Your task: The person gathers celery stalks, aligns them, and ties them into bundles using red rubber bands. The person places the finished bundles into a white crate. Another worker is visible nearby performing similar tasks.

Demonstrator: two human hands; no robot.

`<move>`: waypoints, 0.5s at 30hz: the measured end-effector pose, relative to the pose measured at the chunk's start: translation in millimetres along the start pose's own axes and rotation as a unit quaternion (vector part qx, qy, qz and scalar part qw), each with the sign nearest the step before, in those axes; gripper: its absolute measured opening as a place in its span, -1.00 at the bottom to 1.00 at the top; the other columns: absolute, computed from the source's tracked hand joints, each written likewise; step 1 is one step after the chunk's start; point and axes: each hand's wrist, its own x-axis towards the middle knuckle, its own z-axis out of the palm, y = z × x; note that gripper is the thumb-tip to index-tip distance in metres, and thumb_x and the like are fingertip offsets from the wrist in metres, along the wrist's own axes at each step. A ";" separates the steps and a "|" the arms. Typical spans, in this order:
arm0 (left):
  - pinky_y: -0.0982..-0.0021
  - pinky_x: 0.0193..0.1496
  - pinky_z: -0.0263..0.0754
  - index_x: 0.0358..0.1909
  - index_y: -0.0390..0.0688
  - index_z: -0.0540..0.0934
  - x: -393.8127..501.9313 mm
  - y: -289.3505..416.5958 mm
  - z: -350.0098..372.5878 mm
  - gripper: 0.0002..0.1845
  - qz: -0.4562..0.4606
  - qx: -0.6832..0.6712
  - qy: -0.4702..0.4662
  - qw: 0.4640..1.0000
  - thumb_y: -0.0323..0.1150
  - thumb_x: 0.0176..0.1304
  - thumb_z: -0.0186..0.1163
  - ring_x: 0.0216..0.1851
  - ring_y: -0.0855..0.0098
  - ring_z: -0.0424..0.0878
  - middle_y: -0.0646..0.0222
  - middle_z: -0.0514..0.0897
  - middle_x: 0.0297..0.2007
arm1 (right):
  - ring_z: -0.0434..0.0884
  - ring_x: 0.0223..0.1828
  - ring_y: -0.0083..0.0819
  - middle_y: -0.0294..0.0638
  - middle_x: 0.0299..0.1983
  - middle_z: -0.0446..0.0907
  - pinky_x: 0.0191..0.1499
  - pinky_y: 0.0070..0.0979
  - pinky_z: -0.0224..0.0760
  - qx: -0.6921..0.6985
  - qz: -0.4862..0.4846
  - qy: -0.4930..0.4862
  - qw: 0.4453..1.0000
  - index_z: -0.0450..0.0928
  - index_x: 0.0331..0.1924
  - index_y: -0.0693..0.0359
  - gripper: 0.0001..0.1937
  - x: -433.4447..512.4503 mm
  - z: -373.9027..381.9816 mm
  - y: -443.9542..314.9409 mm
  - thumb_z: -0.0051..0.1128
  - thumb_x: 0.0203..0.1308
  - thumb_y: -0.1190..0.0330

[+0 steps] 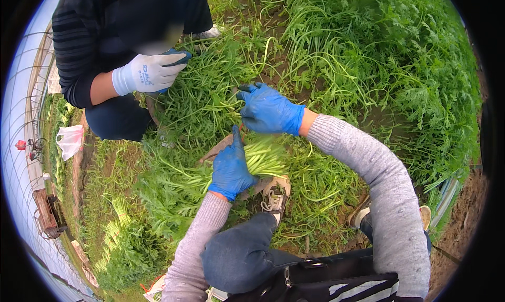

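My left hand [232, 170], in a blue disposable glove, grips a bunch of leafy greens [266, 158] by its pale stems. The cut stem ends point right and the feathery leaves [169, 195] spread to the left, above my shoe. My left index finger points up along the bunch. Just above it is my right hand [270, 109], also blue-gloved, with fingers curled. A short red strand [242, 127] shows between the two hands; whether my right fingers hold it is hidden.
Opposite me crouches another person, one hand in a white glove [152, 73], beside a heap of cut greens [197, 93]. Tall greens [394, 45] stand at right. Tied bundles [122, 239] lie at lower left. A plastic bag [71, 141] and a cart [45, 213] are farther left.
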 end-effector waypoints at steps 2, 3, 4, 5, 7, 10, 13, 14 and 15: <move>0.17 -0.24 0.54 0.43 -0.37 -0.02 -0.2 -3.5 4.5 0.30 -0.007 0.002 -0.011 1.000 -0.18 -0.41 0.49 -0.30 0.03 0.62 -0.02 0.60 -0.30 | 0.55 -0.12 0.06 0.04 -0.31 0.56 0.18 -0.01 0.26 0.044 -0.104 0.030 0.993 0.61 -0.57 0.24 -0.73 -8.0 -19.4 -11.7 0.13 0.02 0.19; 0.16 -0.24 0.54 0.44 -0.33 -0.01 -0.3 -5.7 5.7 0.29 -0.005 0.006 -0.011 1.000 -0.16 -0.40 0.49 -0.30 0.03 0.63 -0.01 0.60 -0.31 | 0.56 -0.15 0.05 0.03 -0.33 0.56 0.21 -0.01 0.23 0.096 -0.113 0.015 0.989 0.60 -0.58 0.25 -0.72 -9.4 -26.7 -20.6 0.12 0.03 0.19; 0.15 -0.23 0.54 0.44 -0.29 0.01 0.3 -6.2 7.2 0.29 0.002 0.011 0.002 1.000 -0.15 -0.40 0.50 -0.30 0.04 0.63 0.00 0.60 -0.32 | 0.56 -0.17 0.04 0.02 -0.34 0.56 0.23 -0.02 0.21 0.145 -0.123 0.001 0.982 0.59 -0.60 0.25 -0.70 -12.3 -33.8 -32.4 0.12 0.04 0.18; 0.14 -0.24 0.54 0.45 -0.17 0.04 1.1 -8.3 6.4 0.25 0.022 0.000 0.004 1.000 -0.09 -0.35 0.50 -0.33 0.03 0.63 -0.01 0.60 -0.33 | 0.56 -0.19 0.02 0.02 -0.36 0.57 0.26 -0.03 0.18 0.189 -0.135 -0.013 0.973 0.58 -0.61 0.26 -0.69 -13.5 -40.6 -43.8 0.11 0.05 0.18; 0.15 -0.30 0.53 0.48 -0.14 -0.02 5.0 -8.5 5.8 0.19 0.072 -0.097 0.079 0.989 -0.06 -0.18 0.43 -0.39 0.03 0.62 0.05 0.62 -0.42 | 0.56 -0.45 0.05 0.05 -0.55 0.54 -0.19 -0.10 0.47 0.295 -0.088 -0.115 0.944 0.55 -0.60 0.30 -0.68 -15.3 -53.2 -73.2 0.15 0.02 0.18; 0.17 -0.38 0.51 0.51 -0.10 -0.09 4.4 -5.0 2.3 0.24 -0.001 -0.020 0.001 1.000 -0.10 -0.25 0.41 -0.48 0.08 0.61 0.03 0.60 -0.50 | 0.56 -0.47 0.06 0.01 -0.53 0.51 -0.40 -0.10 0.44 0.339 -0.028 -0.248 0.907 0.47 -0.48 0.27 -0.69 -30.3 -83.5 -110.0 0.11 0.18 0.17; 0.15 -0.32 0.54 0.51 -0.08 -0.12 2.3 -0.1 -1.6 0.32 0.007 0.024 -0.008 1.000 -0.17 -0.37 0.43 -0.44 0.05 0.63 0.00 0.62 -0.47 | 0.59 -0.47 0.06 0.07 -0.53 0.57 -0.38 -0.12 0.48 0.241 0.006 -0.329 0.913 0.57 -0.52 0.30 -0.71 -36.8 -105.8 -114.8 0.09 0.10 0.21; 0.14 -0.30 0.55 0.51 -0.07 -0.13 0.9 0.7 -2.6 0.33 0.016 0.028 -0.001 0.999 -0.19 -0.39 0.43 -0.43 0.04 0.63 0.00 0.62 -0.46 | 0.60 -0.47 0.05 0.08 -0.54 0.58 -0.38 -0.12 0.48 0.221 0.012 -0.343 0.913 0.60 -0.56 0.31 -0.72 -37.5 -109.8 -111.0 0.09 0.05 0.24; 0.13 -0.29 0.55 0.51 -0.07 -0.14 0.3 1.3 -3.4 0.34 0.024 0.030 0.011 0.999 -0.21 -0.41 0.43 -0.42 0.03 0.63 0.00 0.63 -0.45 | 0.61 -0.50 0.04 0.08 -0.54 0.60 -0.42 -0.12 0.49 0.144 -0.032 -0.367 0.919 0.61 -0.58 0.30 -0.76 -32.0 -109.0 -100.7 0.08 -0.02 0.29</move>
